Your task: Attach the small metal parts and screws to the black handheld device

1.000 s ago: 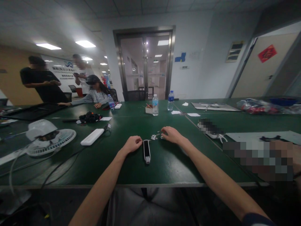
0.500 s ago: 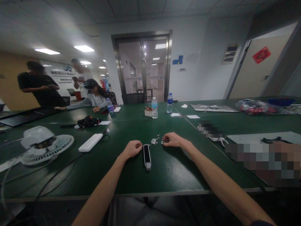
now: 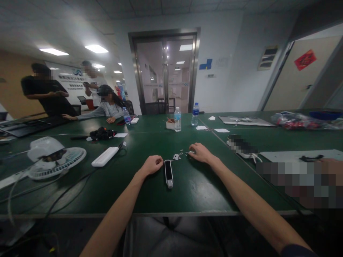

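Observation:
A narrow device [image 3: 168,174] with a black face and a pale rim lies lengthwise on the green table [image 3: 150,200]. Beside its far left end rests my left hand [image 3: 153,165], fingers curled into a pinch; what they hold, if anything, is too small to make out. My right hand [image 3: 201,152] is low over the table, fingertips closed around something small and pale that I cannot name. Between the hands lie a small flat metal plate with holes [image 3: 176,156] and several tiny ring-like pieces [image 3: 182,151].
A white power strip [image 3: 106,156] and an opened fan [image 3: 57,164] with cables lie to the left. Two water bottles [image 3: 177,119] and a small box [image 3: 170,124] stand farther back. At right are a pale board [image 3: 292,156] and another person's hand [image 3: 331,166].
My right hand has shifted slightly right, away from the metal plate and tiny pieces. My left hand stays by the device. The view has tilted a little.

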`<state>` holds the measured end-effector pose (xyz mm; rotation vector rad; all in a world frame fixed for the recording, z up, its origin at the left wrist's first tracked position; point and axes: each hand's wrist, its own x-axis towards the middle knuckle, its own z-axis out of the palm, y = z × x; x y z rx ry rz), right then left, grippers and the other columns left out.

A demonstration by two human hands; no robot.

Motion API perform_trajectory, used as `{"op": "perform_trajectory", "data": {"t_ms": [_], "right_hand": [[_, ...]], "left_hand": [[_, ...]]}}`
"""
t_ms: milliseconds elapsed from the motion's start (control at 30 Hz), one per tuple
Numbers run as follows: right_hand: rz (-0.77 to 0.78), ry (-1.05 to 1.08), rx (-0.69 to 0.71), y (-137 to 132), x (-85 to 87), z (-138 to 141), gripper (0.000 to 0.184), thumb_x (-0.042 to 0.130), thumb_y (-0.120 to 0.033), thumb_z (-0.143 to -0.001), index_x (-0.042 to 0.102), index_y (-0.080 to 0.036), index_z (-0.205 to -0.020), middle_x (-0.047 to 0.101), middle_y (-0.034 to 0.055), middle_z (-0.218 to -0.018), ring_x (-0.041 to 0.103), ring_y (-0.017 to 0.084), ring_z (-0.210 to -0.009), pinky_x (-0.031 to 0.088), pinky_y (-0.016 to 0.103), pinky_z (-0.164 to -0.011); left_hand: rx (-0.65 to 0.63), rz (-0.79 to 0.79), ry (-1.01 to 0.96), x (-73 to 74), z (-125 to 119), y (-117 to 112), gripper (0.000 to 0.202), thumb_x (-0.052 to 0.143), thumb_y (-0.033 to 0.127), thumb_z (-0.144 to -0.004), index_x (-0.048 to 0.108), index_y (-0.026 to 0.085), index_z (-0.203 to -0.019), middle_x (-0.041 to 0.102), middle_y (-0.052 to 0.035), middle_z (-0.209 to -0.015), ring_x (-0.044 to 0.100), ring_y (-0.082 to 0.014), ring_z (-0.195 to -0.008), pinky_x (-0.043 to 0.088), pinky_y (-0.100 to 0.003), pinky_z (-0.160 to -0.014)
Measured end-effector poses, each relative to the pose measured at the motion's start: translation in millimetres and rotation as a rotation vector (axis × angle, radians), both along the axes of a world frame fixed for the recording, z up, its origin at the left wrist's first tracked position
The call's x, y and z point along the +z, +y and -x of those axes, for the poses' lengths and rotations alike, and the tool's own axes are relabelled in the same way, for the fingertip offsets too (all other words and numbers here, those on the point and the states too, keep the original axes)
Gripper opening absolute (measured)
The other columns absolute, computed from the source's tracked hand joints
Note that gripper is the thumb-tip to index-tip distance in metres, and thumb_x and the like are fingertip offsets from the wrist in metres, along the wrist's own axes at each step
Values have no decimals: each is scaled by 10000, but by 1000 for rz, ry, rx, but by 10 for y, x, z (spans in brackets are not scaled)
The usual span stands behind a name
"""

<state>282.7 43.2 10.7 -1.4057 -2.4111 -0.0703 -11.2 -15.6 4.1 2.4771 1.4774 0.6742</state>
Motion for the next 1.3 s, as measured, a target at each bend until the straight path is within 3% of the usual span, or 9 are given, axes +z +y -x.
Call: {"op": "perform_trajectory", "data": {"t_ms": [133, 400, 667, 900, 1100, 1300], "right_hand": [[85, -115, 97, -42, 54, 60, 185, 569, -279, -771, 674, -207, -905, 635, 64, -903, 565, 178, -826, 391, 244, -717], [122, -244, 56, -114, 121, 131, 182, 530, -213, -766, 695, -194, -841, 662, 67, -875, 586, 180, -814, 386, 230, -668], [-1, -180, 44, -114, 78, 216, 233, 481, -294, -857, 659, -181, -956, 594, 102, -1001, 518, 202, -944, 379, 279, -798], [49, -180, 17, -70, 35, 318, 187, 531, -256, -801, 688, -165, -845, 634, 122, -929, 559, 221, -890, 405, 282, -739], [155, -219, 53, -118, 57, 331, 188, 594, -325, -725, 708, -187, -668, 664, 94, -715, 602, 217, -726, 407, 283, -643], [66, -160, 148, -212, 103, 379, 115, 596, -249, -716, 655, -163, -665, 632, 100, -769, 568, 225, -805, 399, 294, -703]], "left_hand": [[24, -12, 4, -7, -5, -13, 224, 474, 275, -799, 663, 157, -809, 616, -29, -738, 537, -148, -664, 412, -239, -605], [33, -23, -15, -54, 6, 5, 213, 476, 263, -787, 661, 160, -796, 607, -23, -714, 529, -142, -643, 403, -235, -591], [30, 27, -24, -36, 14, 23, 233, 461, 281, -786, 659, 161, -814, 614, -26, -734, 530, -150, -663, 406, -243, -604], [16, 92, -18, 31, 2, 9, 248, 460, 295, -796, 659, 154, -836, 612, -32, -748, 526, -150, -660, 411, -244, -588], [4, 87, -23, 28, 4, 19, 222, 475, 273, -789, 661, 155, -820, 611, -26, -728, 524, -144, -650, 415, -240, -592], [3, 48, -14, 1, 2, 17, 230, 469, 280, -788, 661, 155, -816, 626, -30, -734, 538, -145, -653, 416, -241, -605]]}}
